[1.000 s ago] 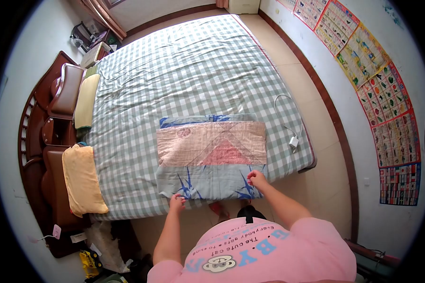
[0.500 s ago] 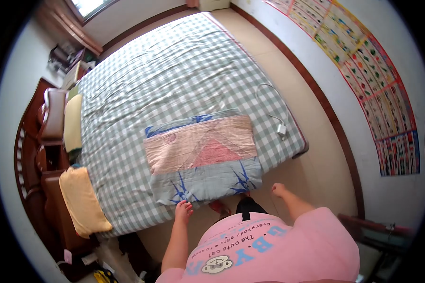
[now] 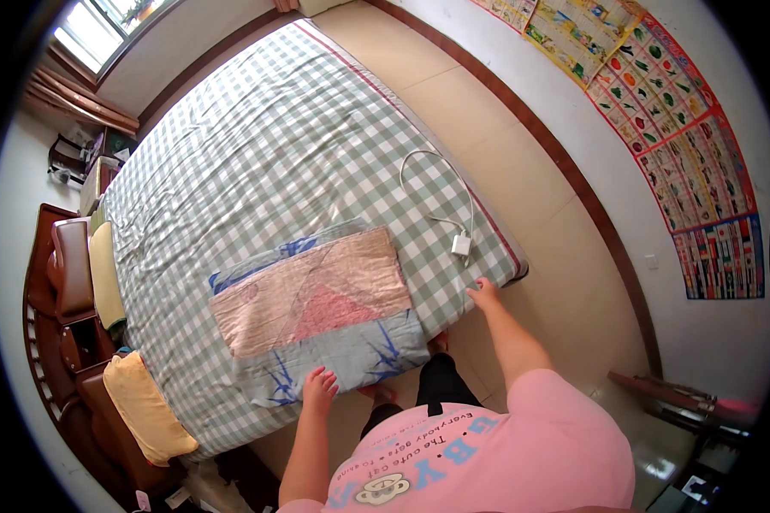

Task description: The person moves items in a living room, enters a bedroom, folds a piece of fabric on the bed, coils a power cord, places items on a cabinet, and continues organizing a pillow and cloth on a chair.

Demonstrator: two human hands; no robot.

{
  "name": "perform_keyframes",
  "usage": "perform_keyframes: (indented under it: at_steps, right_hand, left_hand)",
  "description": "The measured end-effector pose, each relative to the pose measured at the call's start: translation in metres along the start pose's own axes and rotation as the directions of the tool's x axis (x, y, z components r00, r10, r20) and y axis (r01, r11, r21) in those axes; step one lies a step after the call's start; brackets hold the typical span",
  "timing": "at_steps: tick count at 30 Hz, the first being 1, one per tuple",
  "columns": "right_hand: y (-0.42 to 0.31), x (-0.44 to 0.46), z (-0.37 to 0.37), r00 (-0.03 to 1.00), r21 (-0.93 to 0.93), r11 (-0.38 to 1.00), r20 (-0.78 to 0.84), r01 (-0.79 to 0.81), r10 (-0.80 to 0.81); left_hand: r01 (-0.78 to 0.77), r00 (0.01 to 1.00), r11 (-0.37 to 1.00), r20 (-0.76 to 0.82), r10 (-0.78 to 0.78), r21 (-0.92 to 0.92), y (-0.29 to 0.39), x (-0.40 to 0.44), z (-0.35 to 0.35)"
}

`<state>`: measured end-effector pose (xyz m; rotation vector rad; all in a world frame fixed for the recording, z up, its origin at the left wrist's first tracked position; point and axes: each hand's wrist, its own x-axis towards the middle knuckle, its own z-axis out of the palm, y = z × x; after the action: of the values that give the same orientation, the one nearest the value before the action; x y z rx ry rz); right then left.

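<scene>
The folded quilt lies flat on the checked bed, close to the near edge. The left hand is partly open by the quilt's front edge and grips no cloth; I can't tell if it touches. The right hand is off the quilt, near the white plug, with loosely bent fingers and nothing seen in them. I think this is a gap between 2 steps of folding. To move the quilt, both hands would need to pinch its edges.
</scene>
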<state>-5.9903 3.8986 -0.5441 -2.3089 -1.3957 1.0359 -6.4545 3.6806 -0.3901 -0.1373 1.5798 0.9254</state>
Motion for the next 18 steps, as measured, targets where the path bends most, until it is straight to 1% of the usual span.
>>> perform_keyframes:
  at_steps: [1, 2, 3, 5, 6, 7, 9, 10, 11, 12, 14, 15, 17, 18]
  right_hand:
    - [-0.006, 0.021, -0.002, 1.0, -0.014, 1.0, -0.013, 0.014, -0.014]
    - [-0.014, 0.045, -0.009, 0.99, -0.001, 0.995, 0.101, -0.1, 0.1]
    - [-0.023, 0.066, -0.012, 0.987, -0.014, 0.995, 0.122, -0.099, 0.1]
    - [-0.033, 0.103, -0.011, 0.997, -0.001, 0.997, 0.019, -0.08, 0.08]
    - [-0.035, 0.125, -0.009, 0.99, -0.007, 0.992, 0.067, -0.126, 0.126]
    - [-0.037, 0.136, -0.006, 0.99, -0.011, 0.994, 0.086, -0.109, 0.109]
    - [-0.045, 0.161, 0.0, 0.946, 0.016, 0.967, 0.215, -0.253, 0.244]
    - [-0.036, 0.175, 0.013, 0.946, -0.002, 0.967, 0.206, -0.256, 0.251]
    - [-0.03, 0.187, 0.029, 0.946, -0.021, 0.966, 0.197, -0.259, 0.258]
    - [-0.042, 0.188, 0.032, 0.948, -0.025, 0.971, 0.214, -0.236, 0.236]
    - [-0.069, 0.175, 0.029, 0.962, -0.222, 0.937, -0.028, -0.271, 0.271]
    - [-0.071, 0.178, 0.037, 0.966, -0.225, 0.94, -0.016, -0.255, 0.259]
    - [-0.076, 0.182, 0.048, 0.981, -0.243, 0.953, 0.021, -0.182, 0.192]
    - [-0.064, 0.187, 0.066, 0.995, -0.228, 0.97, 0.04, -0.083, 0.095]
  left_hand:
    - [0.014, 1.0, 1.0, -0.018, -0.015, -0.014, -0.003, 0.001, 0.019]
    - [0.018, 0.999, 1.0, -0.026, -0.018, 0.003, -0.007, 0.001, 0.038]
    - [0.03, 0.998, 1.0, -0.046, -0.03, -0.008, -0.014, 0.006, 0.057]
    - [0.05, 0.999, 0.998, -0.013, -0.049, 0.045, -0.03, 0.013, 0.087]
    - [0.071, 0.997, 0.996, -0.017, -0.07, 0.062, -0.029, 0.006, 0.105]
    - [0.065, 0.997, 0.997, -0.035, -0.064, 0.045, -0.035, 0.002, 0.11]
    - [0.13, 0.991, 0.986, -0.048, -0.126, 0.1, -0.041, -0.005, 0.124]
    - [0.117, 0.992, 0.99, -0.063, -0.112, 0.078, -0.044, -0.007, 0.124]
    - [0.108, 0.989, 0.99, -0.114, -0.097, 0.092, -0.047, -0.01, 0.12]
    - [0.102, 0.983, 0.989, -0.164, -0.084, 0.108, -0.047, -0.011, 0.118]
    - [0.087, 0.973, 0.993, -0.221, -0.069, 0.076, -0.043, -0.018, 0.117]
    - [0.081, 0.964, 0.995, -0.257, -0.062, 0.064, -0.045, -0.019, 0.114]
    - [0.07, 0.96, 0.996, -0.277, -0.053, 0.053, -0.049, -0.018, 0.111]
    - [0.079, 0.962, 0.996, -0.264, -0.068, 0.029, -0.05, -0.019, 0.112]
